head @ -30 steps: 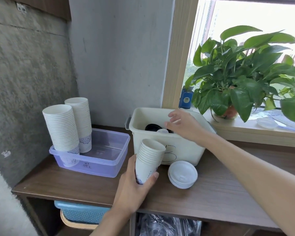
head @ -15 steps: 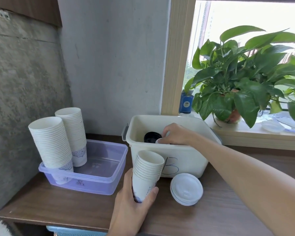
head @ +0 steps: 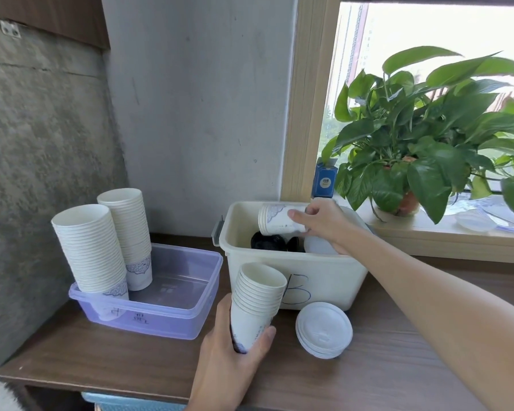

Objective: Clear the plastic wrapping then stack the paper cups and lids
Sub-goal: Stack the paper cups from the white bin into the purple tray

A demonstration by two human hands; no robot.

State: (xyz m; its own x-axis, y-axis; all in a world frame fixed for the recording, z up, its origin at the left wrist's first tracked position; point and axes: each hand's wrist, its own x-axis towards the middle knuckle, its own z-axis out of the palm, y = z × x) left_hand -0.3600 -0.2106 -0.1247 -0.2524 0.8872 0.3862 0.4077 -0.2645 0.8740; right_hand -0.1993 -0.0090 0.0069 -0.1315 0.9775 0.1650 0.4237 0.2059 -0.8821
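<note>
Paper cups: ribbed nested stack in left fingers; right fingers clutch sideways stack.

Wooden table: purple tub, cream bin, lids.

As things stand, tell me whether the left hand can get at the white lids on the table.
Probably not yet: the white lids lie close beside the left hand, nothing between, but it grips a cup stack.
</note>
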